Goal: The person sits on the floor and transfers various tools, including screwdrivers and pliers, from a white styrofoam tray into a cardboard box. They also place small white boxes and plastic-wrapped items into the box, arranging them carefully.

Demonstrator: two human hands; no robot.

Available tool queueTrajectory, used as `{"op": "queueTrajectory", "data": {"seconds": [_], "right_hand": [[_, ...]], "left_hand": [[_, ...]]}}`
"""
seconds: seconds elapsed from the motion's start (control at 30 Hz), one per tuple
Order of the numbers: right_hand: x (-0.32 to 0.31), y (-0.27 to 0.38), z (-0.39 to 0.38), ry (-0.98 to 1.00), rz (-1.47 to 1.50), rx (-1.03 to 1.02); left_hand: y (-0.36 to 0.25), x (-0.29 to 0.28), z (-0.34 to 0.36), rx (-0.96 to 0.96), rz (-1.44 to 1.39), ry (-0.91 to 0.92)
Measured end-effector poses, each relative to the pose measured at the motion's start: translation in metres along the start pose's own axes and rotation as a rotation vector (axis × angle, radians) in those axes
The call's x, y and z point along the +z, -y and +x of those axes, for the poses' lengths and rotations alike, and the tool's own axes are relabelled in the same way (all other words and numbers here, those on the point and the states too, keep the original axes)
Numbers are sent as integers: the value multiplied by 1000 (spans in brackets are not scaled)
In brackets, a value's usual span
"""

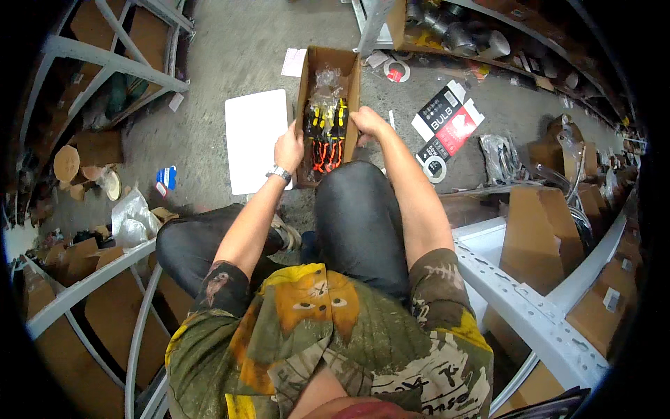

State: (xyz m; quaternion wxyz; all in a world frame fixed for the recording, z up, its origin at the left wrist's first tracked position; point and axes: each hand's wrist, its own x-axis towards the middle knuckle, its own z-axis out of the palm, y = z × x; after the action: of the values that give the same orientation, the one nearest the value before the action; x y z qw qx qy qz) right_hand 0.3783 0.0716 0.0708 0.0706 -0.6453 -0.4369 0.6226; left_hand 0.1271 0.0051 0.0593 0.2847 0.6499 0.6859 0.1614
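Left hand (pixel 289 150) and right hand (pixel 370 124) grip opposite walls of the carton (pixel 354 84), probably to steady it. Its orange-and-yellow items (pixel 326 133) (partly plastic-wrapped) lie lengthwise, seemingly for fit

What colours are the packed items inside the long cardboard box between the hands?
The items are black, yellow and orange; the head view shows them best.
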Motion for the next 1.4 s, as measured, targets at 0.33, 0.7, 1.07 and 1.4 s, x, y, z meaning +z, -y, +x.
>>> {"op": "queueTrajectory", "data": {"seconds": [0.33, 0.7, 1.07, 1.4], "right_hand": [[-31, 90, -60, -473, -97, -342], [-14, 142, -183, -632, 212, -294], [6, 105, -239, -693, 536, -585], [22, 70, -257, -809, 1059, -504]], "left_hand": [[-86, -120, 78, 301, 166, -246], [-172, -194, 93, 450, 61, -308], [-248, -227, 101, 749, -15, -223], [-299, -264, 83, 798, -173, -89]]}}
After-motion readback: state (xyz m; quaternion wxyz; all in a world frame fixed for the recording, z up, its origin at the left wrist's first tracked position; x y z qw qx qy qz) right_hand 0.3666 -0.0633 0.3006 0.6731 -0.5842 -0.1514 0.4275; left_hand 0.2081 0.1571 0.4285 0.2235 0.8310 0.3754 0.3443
